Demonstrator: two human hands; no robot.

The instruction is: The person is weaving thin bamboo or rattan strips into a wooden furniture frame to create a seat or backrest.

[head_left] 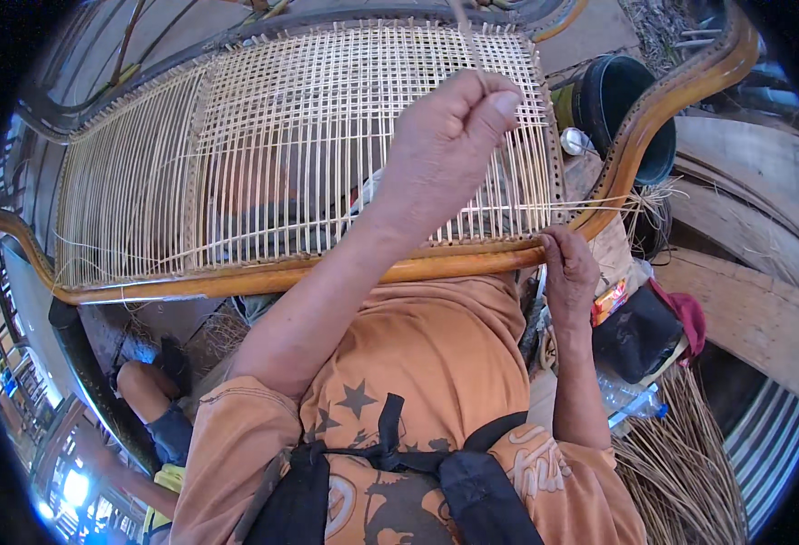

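A long wooden frame [436,264] lies across my lap, strung with pale cane webbing [281,86]. The far part of the webbing is a close grid; nearer to me mostly lengthwise strands show. My left hand [458,123] is raised over the webbing in a fist, closed on a thin cane strand [465,32] that runs up out of view. At the frame's near right corner, my right hand [570,271] has its thumb and fingers pressed together against the rail. What lies between those fingertips is hidden. Loose strands stretch along the near rail.
A dark green bucket [663,145] stands beyond the curved right arm of the frame. Below it lie a black bag [637,336], a plastic bottle [634,400] and a bundle of cane [681,463]. Wooden boards [744,304] lie at right. Another person's leg [145,391] shows at lower left.
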